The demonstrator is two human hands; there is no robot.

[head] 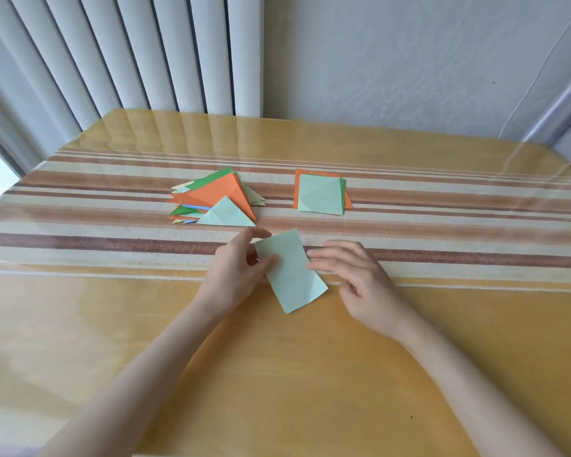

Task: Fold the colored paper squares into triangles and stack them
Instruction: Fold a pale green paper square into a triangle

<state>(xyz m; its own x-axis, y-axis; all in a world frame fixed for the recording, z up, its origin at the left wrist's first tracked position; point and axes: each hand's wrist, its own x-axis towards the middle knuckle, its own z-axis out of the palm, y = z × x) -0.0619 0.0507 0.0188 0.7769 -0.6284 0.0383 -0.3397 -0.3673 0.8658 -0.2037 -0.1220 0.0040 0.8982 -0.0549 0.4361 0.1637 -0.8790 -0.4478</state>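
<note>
Centrally, a pale green sheet (pixel 290 272) sits tilted just above the surface (pixel 277 374), its far end over the striped cloth (pixel 112 245). The left hand (pixel 234 272) pinches the sheet at its left edge, thumb on top and remaining fingers behind. The right hand (pixel 353 275) is released, fingers relaxed, with fingertips at the sheet's right edge; contact cannot be confirmed. Farther back on the cloth, to the left, lies a loose pile of triangles (pixel 215 196) in orange, green, blue and pale green. Well apart to the right lies a stack of squares (pixel 320 194), pale green on top, orange and green beneath.
</note>
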